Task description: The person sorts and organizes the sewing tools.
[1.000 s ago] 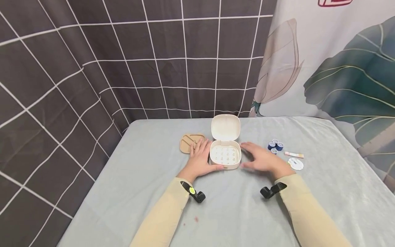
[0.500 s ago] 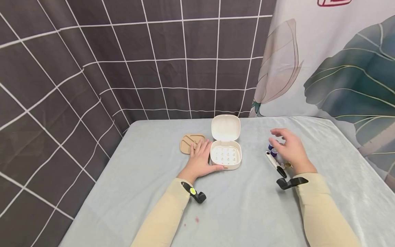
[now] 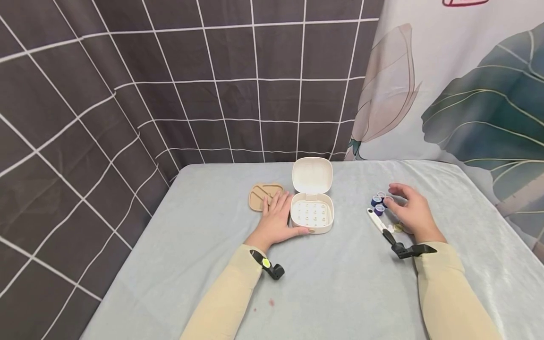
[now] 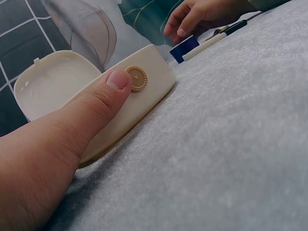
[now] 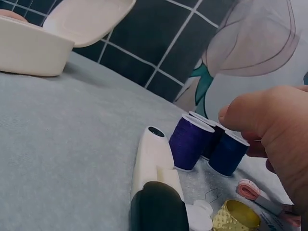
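Observation:
My left hand (image 3: pixel 276 222) rests against the left side of a cream sewing box (image 3: pixel 320 230), its fingers extended. The thumb touches the front wall beside a tan button-shaped catch (image 4: pixel 137 79). The box lid (image 3: pixel 312 174) stands raised, and a white panel with small holes (image 3: pixel 302 212) shows inside. On the right, my right hand (image 3: pixel 414 212) hovers over several thread spools, its thumb and fingers apart. A purple spool (image 5: pixel 189 143) and a blue spool (image 5: pixel 228 154) stand upright close by the thumb. Whether the fingers touch a spool behind them is hard to tell.
A tan divided tray (image 3: pixel 256 203) lies left of the box, partly under my left fingers. Near the spools are a white tool with a black end (image 5: pixel 156 163), a gold thimble (image 5: pixel 236 219) and a pink rolled strip (image 5: pixel 248 189). Curtains hang behind the table.
My right hand has left the box's right side and moved right to the spools, then a little further right over the last half second. My left hand has stayed in place.

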`<action>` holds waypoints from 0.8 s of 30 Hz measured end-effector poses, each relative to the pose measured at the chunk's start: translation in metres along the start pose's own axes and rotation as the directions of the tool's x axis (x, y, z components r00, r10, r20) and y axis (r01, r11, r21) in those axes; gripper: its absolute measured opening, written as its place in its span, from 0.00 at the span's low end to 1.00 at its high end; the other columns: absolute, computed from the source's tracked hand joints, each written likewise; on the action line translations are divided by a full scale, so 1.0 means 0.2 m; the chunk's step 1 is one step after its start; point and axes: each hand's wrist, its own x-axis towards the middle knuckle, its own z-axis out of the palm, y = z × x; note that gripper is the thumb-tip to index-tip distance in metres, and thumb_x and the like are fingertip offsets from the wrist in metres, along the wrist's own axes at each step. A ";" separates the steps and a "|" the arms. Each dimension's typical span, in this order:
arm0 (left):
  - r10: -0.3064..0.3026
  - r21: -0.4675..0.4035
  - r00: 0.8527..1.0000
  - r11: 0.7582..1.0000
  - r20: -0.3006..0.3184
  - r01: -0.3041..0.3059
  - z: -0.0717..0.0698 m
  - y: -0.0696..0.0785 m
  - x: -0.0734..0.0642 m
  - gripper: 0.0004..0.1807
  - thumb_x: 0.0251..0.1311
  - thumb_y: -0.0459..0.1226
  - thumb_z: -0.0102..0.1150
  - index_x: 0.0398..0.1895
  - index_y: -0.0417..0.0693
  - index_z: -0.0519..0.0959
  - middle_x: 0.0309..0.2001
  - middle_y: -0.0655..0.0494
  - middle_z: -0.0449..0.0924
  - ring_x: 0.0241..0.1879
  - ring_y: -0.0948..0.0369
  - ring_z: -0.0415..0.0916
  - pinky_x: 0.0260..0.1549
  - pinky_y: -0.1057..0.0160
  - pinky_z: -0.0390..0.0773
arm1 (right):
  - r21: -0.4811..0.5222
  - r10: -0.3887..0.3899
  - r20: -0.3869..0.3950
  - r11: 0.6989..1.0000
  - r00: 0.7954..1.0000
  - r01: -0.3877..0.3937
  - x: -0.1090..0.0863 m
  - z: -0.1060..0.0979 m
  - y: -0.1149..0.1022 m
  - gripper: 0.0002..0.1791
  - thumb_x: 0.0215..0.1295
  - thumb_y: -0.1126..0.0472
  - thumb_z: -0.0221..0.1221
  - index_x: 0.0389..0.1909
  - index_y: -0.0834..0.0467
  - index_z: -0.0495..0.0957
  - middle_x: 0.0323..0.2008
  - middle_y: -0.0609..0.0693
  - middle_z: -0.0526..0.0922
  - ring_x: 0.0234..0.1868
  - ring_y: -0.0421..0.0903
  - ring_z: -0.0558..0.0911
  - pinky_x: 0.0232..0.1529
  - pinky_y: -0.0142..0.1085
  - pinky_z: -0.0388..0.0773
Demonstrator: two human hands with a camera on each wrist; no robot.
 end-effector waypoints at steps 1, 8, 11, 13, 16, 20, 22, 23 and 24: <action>-0.001 0.001 1.000 1.000 0.001 0.001 0.00 0.00 0.00 0.67 0.47 0.79 0.54 0.82 0.48 0.49 0.81 0.51 0.47 0.81 0.51 0.35 0.74 0.38 0.31 | -0.001 0.008 0.007 1.000 1.000 -0.008 0.00 0.00 0.00 0.28 0.70 0.54 0.62 0.65 0.65 0.72 0.57 0.66 0.80 0.61 0.64 0.74 0.63 0.56 0.66; -0.001 0.003 1.000 1.000 -0.001 0.001 0.00 0.00 -0.01 0.67 0.47 0.78 0.55 0.82 0.48 0.49 0.81 0.51 0.48 0.81 0.51 0.35 0.74 0.39 0.31 | -0.029 0.009 -0.004 1.000 1.000 -0.009 -0.01 0.01 0.02 0.27 0.67 0.56 0.65 0.62 0.66 0.75 0.52 0.64 0.83 0.55 0.60 0.79 0.51 0.39 0.70; 0.003 -0.002 1.000 1.000 -0.007 -0.003 0.00 0.00 -0.01 0.66 0.48 0.78 0.55 0.82 0.48 0.50 0.81 0.51 0.49 0.81 0.50 0.36 0.74 0.39 0.31 | -0.049 -0.006 -0.006 0.999 1.000 0.005 -0.01 0.02 0.03 0.26 0.65 0.58 0.67 0.60 0.66 0.76 0.50 0.64 0.83 0.48 0.53 0.80 0.45 0.32 0.69; 0.005 -0.004 1.000 1.000 -0.008 -0.005 0.01 0.00 -0.01 0.66 0.48 0.78 0.55 0.82 0.49 0.50 0.81 0.51 0.49 0.81 0.51 0.36 0.74 0.39 0.31 | -0.055 -0.016 -0.005 0.998 1.000 0.016 -0.01 0.02 0.03 0.25 0.64 0.60 0.67 0.59 0.66 0.76 0.48 0.64 0.84 0.44 0.47 0.79 0.43 0.30 0.69; 0.003 -0.005 1.000 1.000 -0.006 -0.003 0.01 0.00 -0.01 0.65 0.48 0.78 0.56 0.82 0.49 0.50 0.80 0.50 0.50 0.81 0.51 0.36 0.74 0.39 0.31 | -0.062 -0.020 -0.003 0.998 1.000 0.019 -0.01 0.02 0.03 0.24 0.63 0.61 0.68 0.58 0.66 0.77 0.47 0.64 0.84 0.41 0.43 0.79 0.41 0.29 0.70; -0.004 -0.008 1.000 1.000 -0.001 0.004 0.00 0.00 -0.01 0.65 0.48 0.78 0.55 0.82 0.50 0.50 0.81 0.51 0.50 0.81 0.51 0.35 0.74 0.39 0.30 | -0.084 -0.003 0.003 0.996 1.000 0.003 -0.01 0.01 0.03 0.20 0.64 0.60 0.66 0.54 0.65 0.78 0.45 0.64 0.85 0.42 0.50 0.80 0.42 0.35 0.70; -0.007 -0.007 1.000 1.000 0.000 0.007 0.00 0.00 0.00 0.65 0.47 0.78 0.55 0.82 0.51 0.50 0.81 0.51 0.50 0.81 0.51 0.36 0.74 0.39 0.30 | -0.095 0.005 0.010 0.996 1.000 -0.004 -0.01 0.01 0.03 0.19 0.65 0.60 0.66 0.53 0.65 0.79 0.44 0.65 0.85 0.44 0.55 0.81 0.43 0.39 0.70; -0.008 -0.009 1.000 1.000 0.000 0.008 0.00 0.01 0.00 0.65 0.47 0.78 0.55 0.82 0.51 0.50 0.80 0.51 0.50 0.81 0.51 0.36 0.74 0.39 0.30 | -0.099 0.007 0.014 0.995 1.000 -0.005 -0.01 0.01 0.03 0.18 0.66 0.60 0.65 0.52 0.66 0.79 0.44 0.65 0.85 0.44 0.56 0.81 0.43 0.41 0.70; -0.008 -0.009 1.000 1.000 0.000 0.008 0.00 0.01 0.00 0.65 0.47 0.79 0.55 0.82 0.52 0.50 0.80 0.51 0.50 0.81 0.51 0.36 0.74 0.39 0.30 | -0.103 0.008 0.018 0.995 1.000 -0.006 -0.01 0.01 0.03 0.18 0.66 0.60 0.65 0.52 0.66 0.79 0.43 0.65 0.85 0.44 0.57 0.81 0.43 0.42 0.70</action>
